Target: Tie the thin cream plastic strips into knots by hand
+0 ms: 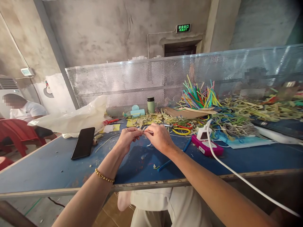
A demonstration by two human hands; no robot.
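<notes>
Above the middle of the blue table, my left hand and my right hand meet fingertip to fingertip. Both are closed in a pinch on a thin pale strip, mostly covered by the fingers. Its exact kind is too small to make out. Just beyond the hands lies a loose heap of dry, pale plant strips. A blue stick rests on the table under my right forearm. Left of my left hand is a black phone.
A magenta box with a white plug and cable stands on the right. Behind are colourful sticks, a green bottle and a perforated metal screen. A white plastic bag and a seated person are left.
</notes>
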